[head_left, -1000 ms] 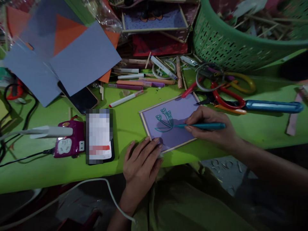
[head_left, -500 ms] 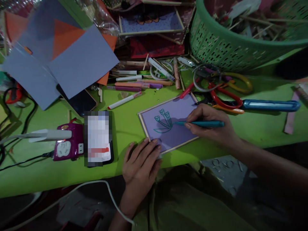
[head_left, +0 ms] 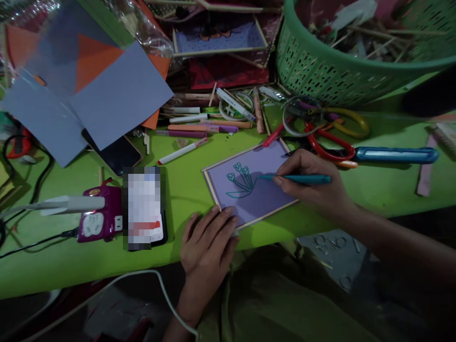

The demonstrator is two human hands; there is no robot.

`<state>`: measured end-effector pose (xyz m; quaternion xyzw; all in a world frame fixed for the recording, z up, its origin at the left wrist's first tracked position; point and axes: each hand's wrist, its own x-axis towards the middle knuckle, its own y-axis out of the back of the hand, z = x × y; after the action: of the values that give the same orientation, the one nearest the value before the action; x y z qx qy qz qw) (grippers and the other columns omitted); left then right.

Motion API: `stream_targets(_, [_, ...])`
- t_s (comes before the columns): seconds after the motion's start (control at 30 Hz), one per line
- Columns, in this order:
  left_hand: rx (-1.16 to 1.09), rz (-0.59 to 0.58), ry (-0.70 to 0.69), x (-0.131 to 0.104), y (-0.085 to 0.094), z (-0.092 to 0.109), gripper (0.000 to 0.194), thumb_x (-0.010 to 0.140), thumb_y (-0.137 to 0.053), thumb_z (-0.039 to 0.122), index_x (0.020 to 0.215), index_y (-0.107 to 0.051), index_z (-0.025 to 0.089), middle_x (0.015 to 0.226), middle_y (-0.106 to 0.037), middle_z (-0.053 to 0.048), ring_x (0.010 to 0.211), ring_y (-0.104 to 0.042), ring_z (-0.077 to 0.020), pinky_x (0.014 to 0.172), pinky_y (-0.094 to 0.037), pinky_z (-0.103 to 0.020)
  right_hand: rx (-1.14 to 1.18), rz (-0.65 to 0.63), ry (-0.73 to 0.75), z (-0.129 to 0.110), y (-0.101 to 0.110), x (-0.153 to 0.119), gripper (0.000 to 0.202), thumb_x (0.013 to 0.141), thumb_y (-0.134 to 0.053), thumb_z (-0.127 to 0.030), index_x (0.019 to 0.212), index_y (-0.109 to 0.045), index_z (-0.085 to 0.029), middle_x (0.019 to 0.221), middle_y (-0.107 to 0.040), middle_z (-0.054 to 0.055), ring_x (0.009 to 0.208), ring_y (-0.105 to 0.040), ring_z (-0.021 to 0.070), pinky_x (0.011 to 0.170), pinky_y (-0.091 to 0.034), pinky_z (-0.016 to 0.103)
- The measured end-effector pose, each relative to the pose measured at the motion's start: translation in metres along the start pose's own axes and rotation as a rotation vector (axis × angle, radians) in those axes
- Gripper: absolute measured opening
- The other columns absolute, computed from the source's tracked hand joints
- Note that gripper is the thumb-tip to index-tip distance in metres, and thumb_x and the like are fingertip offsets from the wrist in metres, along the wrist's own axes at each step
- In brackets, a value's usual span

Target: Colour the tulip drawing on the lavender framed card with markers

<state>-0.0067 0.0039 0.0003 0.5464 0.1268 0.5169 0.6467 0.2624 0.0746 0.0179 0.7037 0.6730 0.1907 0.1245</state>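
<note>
Pen (head_left: 308, 179), teal, points its tip to nine o'clock over the purple card (head_left: 267, 202), its long axis running nine to three, pinched in the fingers of the right hand (head_left: 324, 197), while the card's own long axis runs roughly eight to two and the left hand (head_left: 206, 251) lies open at its seven o'clock corner. Card and hands are on a green table (head_left: 181, 185), with a phone (head_left: 144, 204) at nine, paper sheets (head_left: 121, 95) at ten, red-handled scissors (head_left: 347, 154) at two and a green basket (head_left: 331, 78) between one and two, in a dim room
</note>
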Motion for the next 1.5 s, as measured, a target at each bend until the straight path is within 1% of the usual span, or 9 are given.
stream_targets(0.13, [0.004, -0.006, 0.005, -0.0006, 0.0001, -0.0003, 0.030, 0.102, -0.066, 0.023, 0.131, -0.072, 0.026, 0.131, -0.080, -0.001, 0.128, -0.073, -0.0213, 0.119, -0.044, -0.042, -0.020, 0.002, -0.007, 0.0024, 0.0011, -0.0003, 0.017, 0.082, -0.075, -0.029, 0.074, -0.060, -0.024, 0.065, -0.063, -0.002, 0.057, -0.052, 0.0123, 0.052, -0.040, 0.027])
stream_targets(0.23, [0.002, -0.007, 0.000, -0.0002, -0.0005, -0.0006, 0.028, 0.103, -0.065, 0.024, 0.130, -0.072, 0.026, 0.131, -0.080, -0.001, 0.128, -0.073, -0.0214, 0.119, -0.044, -0.042, -0.005, -0.007, -0.020, 0.0040, 0.0027, -0.0006, 0.019, 0.084, -0.076, -0.031, 0.076, -0.060, -0.025, 0.066, -0.063, -0.001, 0.058, -0.053, 0.0144, 0.053, -0.040, 0.029])
stream_targets(0.37, [0.002, 0.004, -0.008, 0.0002, -0.0011, -0.0005, 0.027, 0.104, -0.064, 0.025, 0.129, -0.072, 0.024, 0.130, -0.080, -0.002, 0.128, -0.072, -0.0218, 0.119, -0.043, -0.042, 0.015, -0.020, -0.045, 0.0034, 0.0046, 0.0004, 0.018, 0.084, -0.078, -0.030, 0.077, -0.061, -0.026, 0.068, -0.065, 0.000, 0.059, -0.054, 0.0163, 0.053, -0.042, 0.031])
stream_targets(0.6, [-0.002, -0.008, 0.001, 0.0000, 0.0006, 0.0004, 0.026, 0.103, -0.064, 0.024, 0.128, -0.072, 0.025, 0.130, -0.080, -0.002, 0.129, -0.072, -0.0213, 0.119, -0.043, -0.042, 0.052, 0.052, -0.002, -0.0019, 0.0027, 0.0036, 0.017, 0.079, -0.074, -0.020, 0.074, -0.059, -0.025, 0.064, -0.063, -0.003, 0.056, -0.054, 0.0126, 0.050, -0.039, 0.026])
stream_targets(0.8, [-0.003, -0.011, 0.000, 0.0014, 0.0008, 0.0001, 0.026, 0.104, -0.063, 0.023, 0.128, -0.072, 0.024, 0.130, -0.080, -0.002, 0.129, -0.072, -0.0218, 0.119, -0.043, -0.041, 0.038, 0.053, 0.016, -0.0001, 0.0031, 0.0041, 0.015, 0.079, -0.075, -0.020, 0.074, -0.061, -0.024, 0.062, -0.061, -0.003, 0.055, -0.053, 0.0125, 0.049, -0.039, 0.025])
stream_targets(0.9, [0.000, -0.006, -0.004, 0.0013, -0.0003, 0.0004, 0.025, 0.104, -0.064, 0.024, 0.127, -0.072, 0.024, 0.130, -0.080, -0.002, 0.128, -0.072, -0.0219, 0.118, -0.043, -0.042, 0.043, 0.048, -0.008, -0.0013, 0.0035, 0.0049, 0.015, 0.077, -0.075, -0.023, 0.072, -0.061, -0.024, 0.062, -0.061, -0.003, 0.053, -0.051, 0.0121, 0.047, -0.036, 0.025])
stream_targets(1.1, [-0.001, 0.005, 0.002, -0.0001, -0.0017, 0.0010, 0.026, 0.103, -0.064, 0.023, 0.128, -0.072, 0.024, 0.130, -0.080, -0.002, 0.128, -0.072, -0.0216, 0.120, -0.043, -0.042, 0.049, 0.064, -0.051, -0.0033, 0.0028, 0.0058, 0.016, 0.075, -0.076, -0.028, 0.070, -0.061, -0.025, 0.061, -0.063, -0.003, 0.052, -0.051, 0.0123, 0.046, -0.036, 0.026])
stream_targets(1.33, [0.005, -0.025, -0.006, 0.0004, 0.0014, 0.0002, 0.028, 0.102, -0.065, 0.023, 0.129, -0.072, 0.025, 0.131, -0.080, -0.003, 0.127, -0.073, -0.0223, 0.119, -0.044, -0.042, 0.045, 0.061, -0.063, -0.0057, 0.0029, 0.0056, 0.016, 0.076, -0.076, -0.023, 0.071, -0.061, -0.024, 0.061, -0.061, -0.003, 0.053, -0.050, 0.0120, 0.047, -0.035, 0.026])
stream_targets(1.5, [0.001, -0.021, 0.001, 0.0004, 0.0010, -0.0006, 0.030, 0.101, -0.067, 0.022, 0.130, -0.072, 0.027, 0.130, -0.080, -0.002, 0.126, -0.074, -0.0225, 0.117, -0.046, -0.043, 0.051, 0.043, -0.064, -0.0043, 0.0037, 0.0050, 0.018, 0.078, -0.077, -0.023, 0.074, -0.060, -0.024, 0.064, -0.061, -0.003, 0.055, -0.049, 0.0126, 0.049, -0.037, 0.027])
